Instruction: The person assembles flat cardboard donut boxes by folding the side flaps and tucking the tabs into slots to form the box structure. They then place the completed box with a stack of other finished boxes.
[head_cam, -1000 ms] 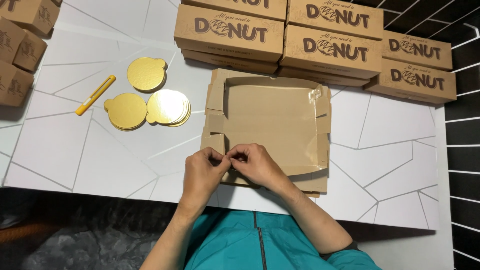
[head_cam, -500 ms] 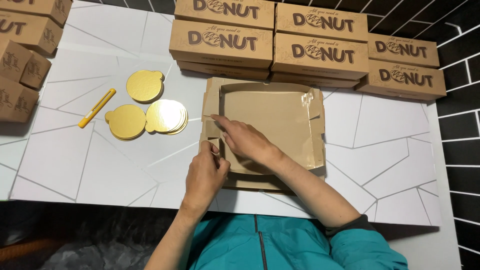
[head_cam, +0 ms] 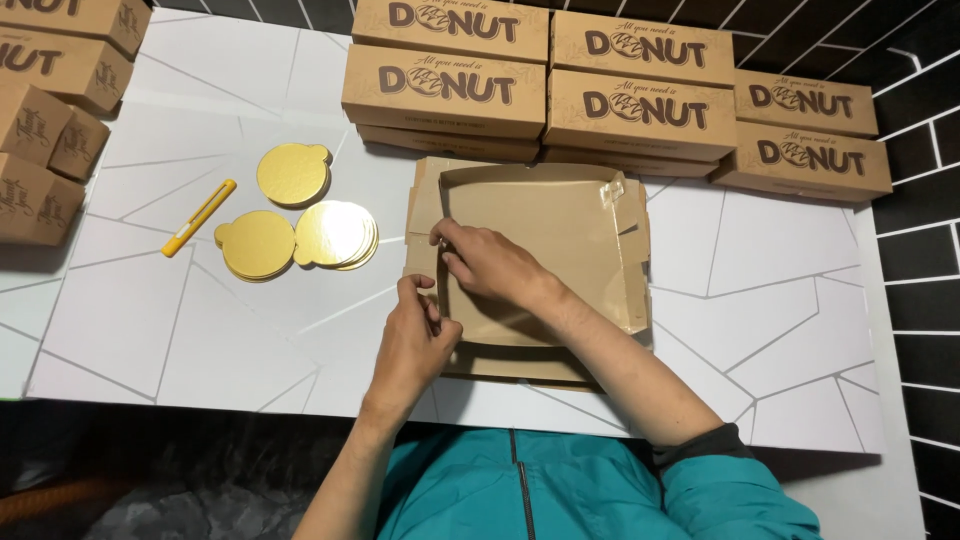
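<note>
A half-folded brown cardboard box (head_cam: 560, 225) lies open on the white table (head_cam: 150, 330) in front of me. My left hand (head_cam: 420, 340) pinches the box's left wall near its front corner. My right hand (head_cam: 490, 262) reaches across and presses its fingertips on the same left wall a little farther back. The far and right walls stand up; a bit of clear tape shows at the far right corner.
Stacked printed brown boxes (head_cam: 610, 85) line the far edge, with more smaller boxes (head_cam: 40, 150) at the far left. Gold round cake boards (head_cam: 295, 225) and a yellow utility knife (head_cam: 198, 217) lie left of the box. A black tiled wall is on the right.
Both hands have shifted from the box's front edge to its left wall, and the left flap has come up.
</note>
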